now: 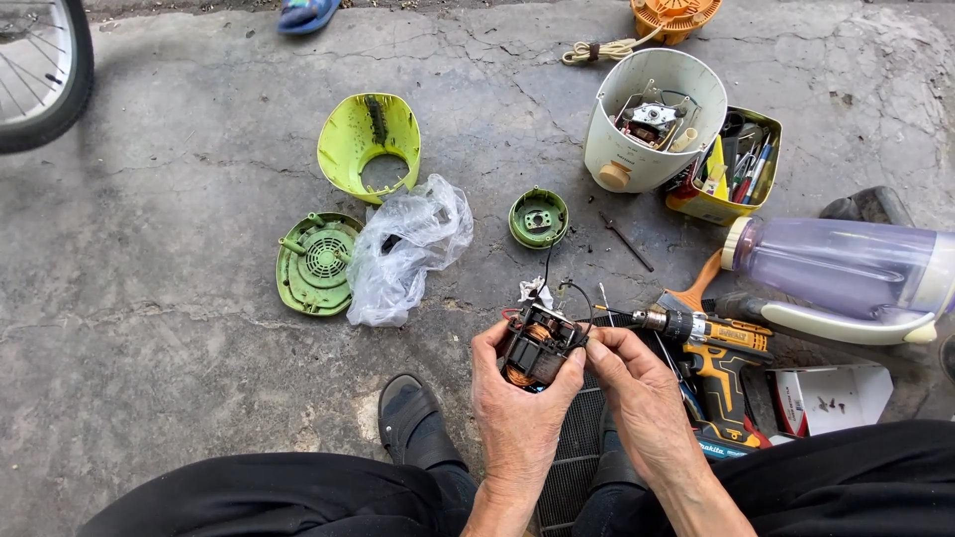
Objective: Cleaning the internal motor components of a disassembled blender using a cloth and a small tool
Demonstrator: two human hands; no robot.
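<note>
Both hands (pixel 577 393) grip small motor (pixel 537 348); cordless drill (pixel 711 353) just beside.

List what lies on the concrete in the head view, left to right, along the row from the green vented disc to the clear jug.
Green vented disc → crumpled plastic bag → small green round cap → dark screwdriver → clear blender jug.

Taking the small electric motor (pixel 537 348) as landmark: its underside is hidden in the left hand (pixel 517 408), and what the right hand's (pixel 637 393) fingertips pinch at its right edge is too small to tell. Far up-left of the motor, a bicycle wheel (pixel 45 70) is cut by the frame's edge, as is a blue sandal (pixel 306 14) above. To the right, the purple jug (pixel 846 268) runs off the frame. The tools in the yellow box (pixel 731 169) up-right are too crowded to tell apart.
</note>
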